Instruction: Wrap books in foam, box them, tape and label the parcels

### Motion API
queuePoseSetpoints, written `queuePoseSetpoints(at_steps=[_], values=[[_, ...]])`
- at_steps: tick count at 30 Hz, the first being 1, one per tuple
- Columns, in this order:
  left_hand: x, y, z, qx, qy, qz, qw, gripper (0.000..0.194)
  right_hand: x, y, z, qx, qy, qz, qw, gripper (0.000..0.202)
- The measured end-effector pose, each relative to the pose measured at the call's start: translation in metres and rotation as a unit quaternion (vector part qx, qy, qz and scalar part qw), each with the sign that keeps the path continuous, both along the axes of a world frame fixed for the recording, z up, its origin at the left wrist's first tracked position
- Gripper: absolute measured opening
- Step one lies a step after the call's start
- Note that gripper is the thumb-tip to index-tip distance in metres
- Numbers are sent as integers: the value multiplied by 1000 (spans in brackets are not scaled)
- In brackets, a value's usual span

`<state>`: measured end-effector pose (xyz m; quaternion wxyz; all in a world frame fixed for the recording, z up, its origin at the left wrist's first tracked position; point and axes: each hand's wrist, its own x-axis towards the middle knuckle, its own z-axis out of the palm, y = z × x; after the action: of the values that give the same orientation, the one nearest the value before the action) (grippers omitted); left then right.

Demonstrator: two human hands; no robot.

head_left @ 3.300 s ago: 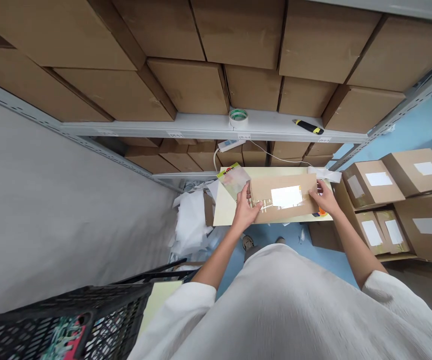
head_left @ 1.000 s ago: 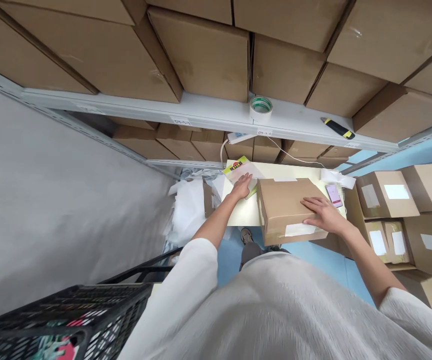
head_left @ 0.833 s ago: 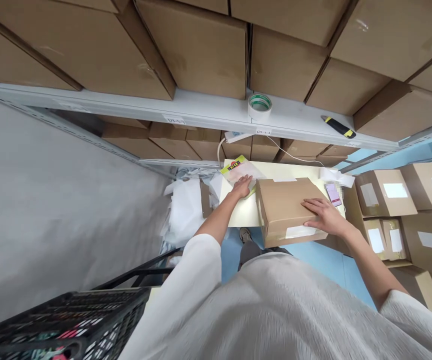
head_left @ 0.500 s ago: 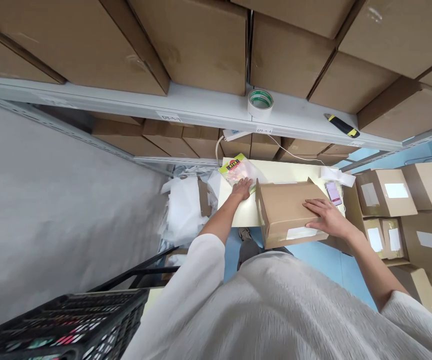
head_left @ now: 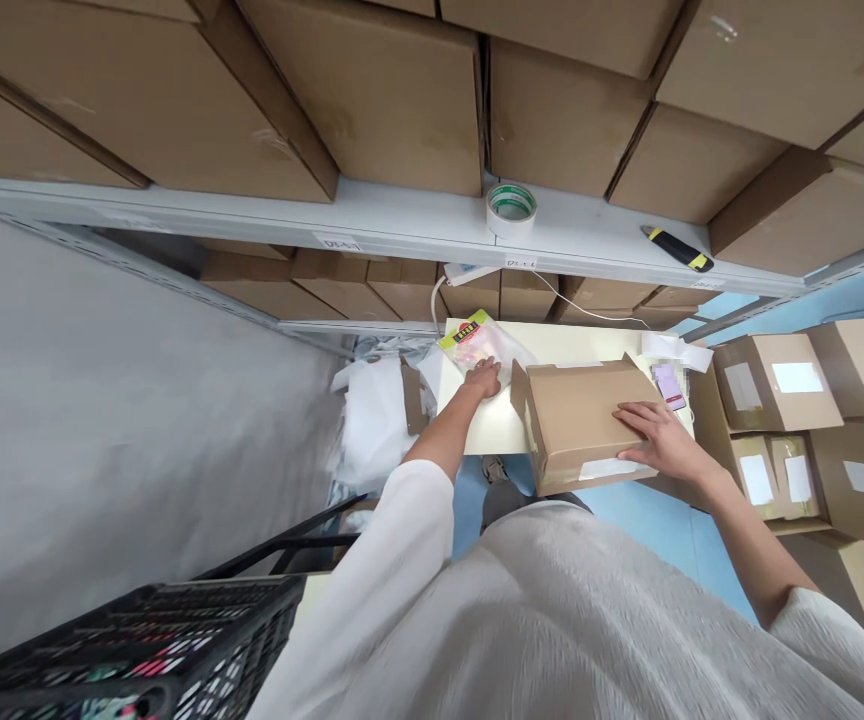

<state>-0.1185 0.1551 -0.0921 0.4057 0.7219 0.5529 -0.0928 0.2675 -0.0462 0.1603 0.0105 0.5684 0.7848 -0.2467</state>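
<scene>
My left hand (head_left: 484, 378) is at the near edge of a clear plastic bag (head_left: 486, 343) with a yellow-green printed header, its fingers bunched on the plastic. To the right sits a brown cardboard box (head_left: 586, 410) with a white label on its near side; a side flap stands up at its left end. Across the right part of the box top lies my right hand (head_left: 657, 436), open, with fingers stretched out. Both bag and box rest on a pale yellow table (head_left: 488, 428), and the box juts over its front edge.
A tape roll (head_left: 511, 211) and a utility knife (head_left: 678, 249) lie on the shelf ahead, below stacked cartons. A phone (head_left: 668, 386) is on the table's right. White wrapping sheets (head_left: 372, 425) hang at left, near a black crate (head_left: 199, 640). Labelled boxes (head_left: 777, 380) stand at right.
My left hand's fingers have drawn together on the bag. The box's left flap leans further outward, and my right hand stays on top. The view has shifted slightly.
</scene>
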Motion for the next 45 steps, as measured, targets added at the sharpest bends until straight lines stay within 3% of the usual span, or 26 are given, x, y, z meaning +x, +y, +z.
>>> queuePoseSetpoints(at_steps=[5, 10, 16, 18, 21, 24, 29, 33, 37, 41, 45], values=[[8, -14, 5, 29, 26, 6, 999, 79, 4, -20, -12, 21, -5, 6, 1000, 72], [14, -29, 18, 70, 32, 24, 997, 76, 5, -44, -39, 33, -4, 19, 999, 60], [17, -52, 48, 142, -35, 132, 980, 76, 13, -57, -68, 29, 47, 9, 998, 41], [22, -69, 56, 153, -67, 211, 963, 66, 21, -49, -76, 46, 76, -30, 996, 41], [37, -107, 63, 115, -136, 369, 912, 50, 36, -23, -89, 94, 100, -146, 980, 49], [59, -147, 67, 30, -243, 424, 872, 57, 49, 15, -104, 88, 126, -270, 950, 73], [93, -181, 80, -59, -354, 423, 832, 71, 51, 51, -121, -41, 184, -329, 925, 94], [101, -193, 89, -12, -391, 392, 832, 68, 50, 37, -126, -21, 194, -321, 927, 97], [100, -212, 97, 7, -370, 368, 853, 67, 57, 12, -129, 1, 183, -334, 925, 96], [101, -220, 114, 44, -349, 350, 868, 70, 67, -3, -120, 6, 193, -366, 910, 95], [100, -205, 144, 104, -346, 337, 869, 75, 78, -2, -97, 51, 246, -355, 900, 89]])
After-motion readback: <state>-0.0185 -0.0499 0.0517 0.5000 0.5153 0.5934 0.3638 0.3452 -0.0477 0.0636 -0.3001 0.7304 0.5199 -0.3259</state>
